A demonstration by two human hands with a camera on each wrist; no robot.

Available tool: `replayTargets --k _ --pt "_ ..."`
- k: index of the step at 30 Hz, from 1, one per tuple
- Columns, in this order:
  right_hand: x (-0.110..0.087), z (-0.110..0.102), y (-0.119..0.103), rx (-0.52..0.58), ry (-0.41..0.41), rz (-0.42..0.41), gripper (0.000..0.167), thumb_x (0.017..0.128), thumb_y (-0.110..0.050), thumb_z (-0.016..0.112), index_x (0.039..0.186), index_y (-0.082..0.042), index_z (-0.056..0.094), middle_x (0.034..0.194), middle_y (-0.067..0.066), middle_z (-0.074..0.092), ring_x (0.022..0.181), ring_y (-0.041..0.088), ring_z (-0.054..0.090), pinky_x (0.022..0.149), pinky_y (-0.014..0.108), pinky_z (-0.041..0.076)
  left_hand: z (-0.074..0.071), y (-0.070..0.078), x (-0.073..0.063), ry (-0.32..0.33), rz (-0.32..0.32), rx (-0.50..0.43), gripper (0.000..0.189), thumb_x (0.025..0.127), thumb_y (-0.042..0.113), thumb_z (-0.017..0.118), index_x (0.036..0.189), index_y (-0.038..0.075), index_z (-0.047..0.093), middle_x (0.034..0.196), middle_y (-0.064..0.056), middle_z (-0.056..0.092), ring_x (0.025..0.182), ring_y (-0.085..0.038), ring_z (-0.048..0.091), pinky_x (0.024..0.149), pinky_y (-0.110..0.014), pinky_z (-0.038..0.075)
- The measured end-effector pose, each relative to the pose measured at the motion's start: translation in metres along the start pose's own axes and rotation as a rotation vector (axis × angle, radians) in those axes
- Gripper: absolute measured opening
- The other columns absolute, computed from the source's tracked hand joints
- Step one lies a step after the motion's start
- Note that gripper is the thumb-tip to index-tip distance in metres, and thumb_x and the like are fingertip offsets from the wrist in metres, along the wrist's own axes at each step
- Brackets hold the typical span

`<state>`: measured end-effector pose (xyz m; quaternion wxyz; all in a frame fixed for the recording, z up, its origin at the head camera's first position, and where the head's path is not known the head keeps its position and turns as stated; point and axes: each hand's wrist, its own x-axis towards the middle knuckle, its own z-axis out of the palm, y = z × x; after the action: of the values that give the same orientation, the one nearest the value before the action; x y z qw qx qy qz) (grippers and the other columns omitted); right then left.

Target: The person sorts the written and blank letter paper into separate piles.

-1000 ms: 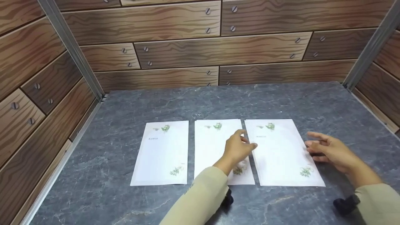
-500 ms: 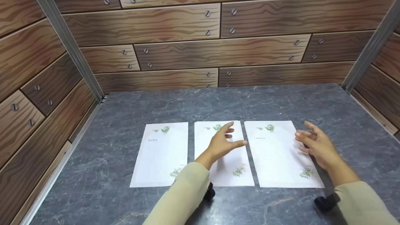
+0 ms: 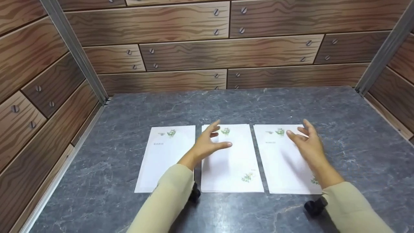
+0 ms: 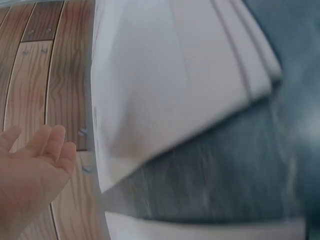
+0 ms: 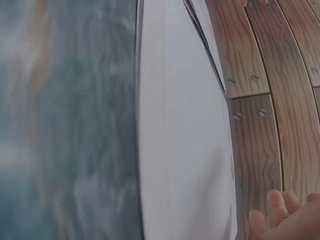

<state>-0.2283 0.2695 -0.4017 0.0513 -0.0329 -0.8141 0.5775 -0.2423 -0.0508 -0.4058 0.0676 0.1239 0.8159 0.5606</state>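
Note:
Three white stacks of paper with green plant prints lie side by side in the head view: a left stack (image 3: 165,165), a middle stack (image 3: 233,158) and a right stack (image 3: 275,168). My left hand (image 3: 205,145) hovers above the gap between the left and middle stacks, fingers spread, thumb pointing right. Over the outer side of the right stack floats my right hand (image 3: 309,144), its fingers loosely bent around nothing. Both hands, the left (image 4: 35,175) and the right (image 5: 290,220), appear without anything in them in the wrist views.
Dark marbled tabletop (image 3: 155,106) surrounds the stacks. Wood-plank-patterned walls (image 3: 181,55) stand at the back and both sides, with grey metal posts (image 3: 77,55) in the corners. A black device (image 3: 315,207) sits at the right wrist.
Both hands have moved left and away from the right stack's edges, the left one crossing over the middle stack. The paper stacks stay in place.

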Motion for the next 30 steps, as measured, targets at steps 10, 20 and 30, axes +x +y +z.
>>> replayTargets --k 10,20,30 --pt "0.004 0.038 -0.012 -0.182 -0.033 -0.060 0.099 0.088 -0.051 0.063 0.153 -0.006 0.002 0.148 0.029 0.023 0.129 0.046 0.033 0.100 0.054 0.039 -0.039 -0.015 -0.012 0.055 0.026 0.031 0.088 0.081 0.027 0.078 0.151 0.014 0.027 0.146 -0.015 0.037 0.130 -0.032 0.038 0.104 -0.048 0.036" --pt "0.004 0.072 -0.025 -0.249 -0.047 -0.089 0.095 0.089 -0.044 0.065 0.152 -0.004 0.007 0.146 0.030 0.024 0.129 0.045 0.033 0.100 0.052 0.038 -0.070 -0.027 -0.025 0.116 0.018 0.039 0.088 0.079 0.022 0.080 0.150 0.011 0.030 0.144 -0.016 0.041 0.128 -0.032 0.041 0.106 -0.052 0.031" --pt "0.001 0.106 -0.032 -0.332 -0.085 -0.123 0.097 0.085 -0.049 0.067 0.153 -0.007 0.011 0.147 0.027 0.024 0.132 0.042 0.031 0.105 0.054 0.032 -0.102 -0.045 -0.040 0.147 -0.004 0.068 0.088 0.079 0.023 0.080 0.150 0.011 0.030 0.144 -0.018 0.041 0.130 -0.033 0.040 0.108 -0.052 0.028"
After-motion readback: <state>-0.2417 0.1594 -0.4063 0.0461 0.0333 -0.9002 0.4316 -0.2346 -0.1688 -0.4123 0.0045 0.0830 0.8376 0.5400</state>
